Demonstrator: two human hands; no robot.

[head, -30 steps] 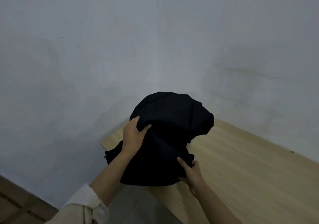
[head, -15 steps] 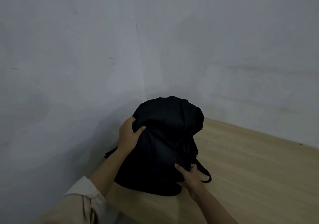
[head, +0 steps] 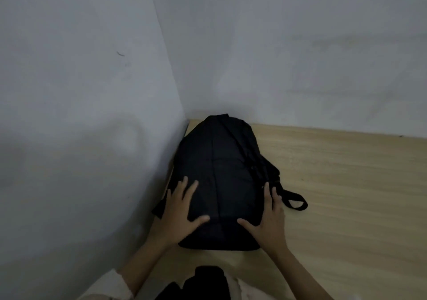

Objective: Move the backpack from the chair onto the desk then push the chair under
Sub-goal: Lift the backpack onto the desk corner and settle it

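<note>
Black backpack (head: 221,179) lies flat on the tabletop (head: 346,184), long axis toward the corner. Left hand (head: 179,216) and right hand (head: 269,221) rest open-palmed on its near end, gripping nothing. Chair not in view.

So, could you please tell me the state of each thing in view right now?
Backpack: lying flat on the desk, in the corner by the walls.
Strap loop: splayed out on the desk.
Left hand: open, flat on the backpack.
Right hand: open, against the backpack's side.
Desk: bare apart from the backpack.
</note>
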